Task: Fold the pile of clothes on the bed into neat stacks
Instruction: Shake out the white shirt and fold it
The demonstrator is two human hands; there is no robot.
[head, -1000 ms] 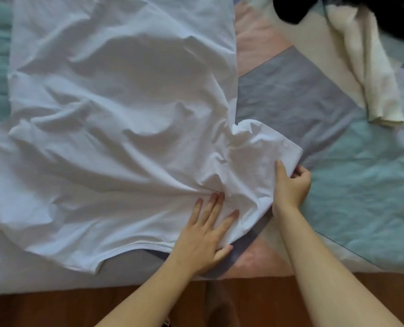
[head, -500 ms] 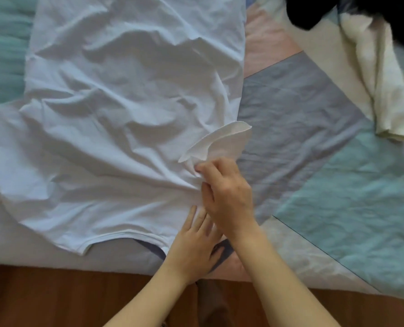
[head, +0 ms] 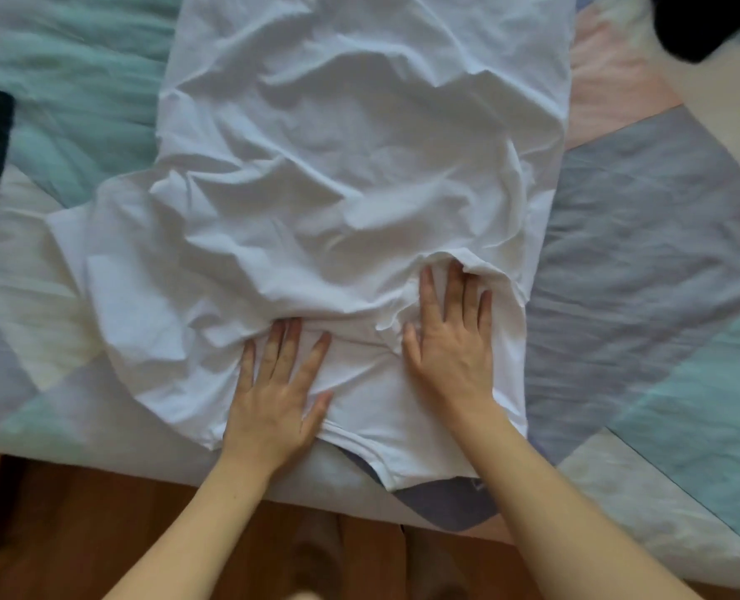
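white T-shirt [head: 359, 175] lay on the bed [head: 662, 262], long axis running away from the person | left hand [head: 279, 389] and right hand [head: 452, 346] pressed flat, fingers spread — holding nothing | unfolded left sleeve [head: 113, 275] nearer left hand — likely next fold

Patchwork quilt [head: 645, 236], grey, teal, pink and cream panels, spreads left, right and beyond the fingers. Wooden floor [head: 78, 526] below the wrists, nearer than the fingers, along quilt's near edge.
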